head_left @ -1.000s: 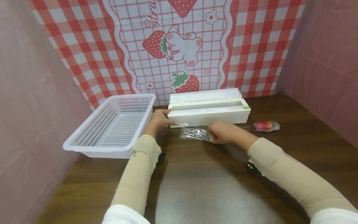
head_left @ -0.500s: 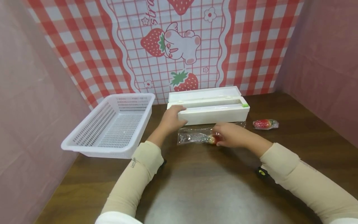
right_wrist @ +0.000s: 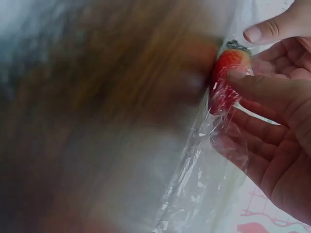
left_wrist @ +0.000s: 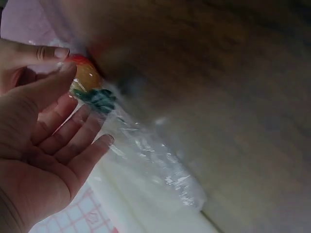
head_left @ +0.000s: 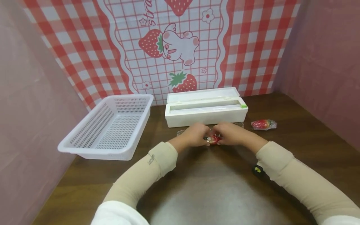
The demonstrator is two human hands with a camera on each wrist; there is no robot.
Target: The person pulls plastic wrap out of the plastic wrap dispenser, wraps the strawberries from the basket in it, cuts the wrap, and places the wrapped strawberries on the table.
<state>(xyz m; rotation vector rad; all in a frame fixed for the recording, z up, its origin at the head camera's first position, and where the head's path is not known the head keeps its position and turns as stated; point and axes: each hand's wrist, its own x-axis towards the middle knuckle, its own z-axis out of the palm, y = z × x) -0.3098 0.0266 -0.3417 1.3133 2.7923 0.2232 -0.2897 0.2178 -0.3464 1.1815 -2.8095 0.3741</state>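
Observation:
In front of the cling film dispenser (head_left: 206, 118), both hands meet at a red strawberry (head_left: 214, 139) on clear cling film (right_wrist: 194, 174). My right hand (head_left: 232, 134) holds the strawberry, its thumb pressed on the red side and its fingers behind the film. My left hand (head_left: 195, 134) is at the leafy end; its thumb is by the fruit and its fingers stretch loosely behind the film. In the left wrist view, the green leaves (left_wrist: 101, 99) lie under the film. The hands hide much of the film in the head view.
A film-wrapped strawberry (head_left: 263, 124) lies at the right. On the left stands a white slotted basket (head_left: 95, 150). The dispenser's lid (head_left: 203, 95) is raised, and a green slider (head_left: 243, 106) sits at its right end.
My left hand has left the dispenser's left end and come right and nearer, to the strawberry. My right hand stays at the strawberry, which shows more clearly from under it.

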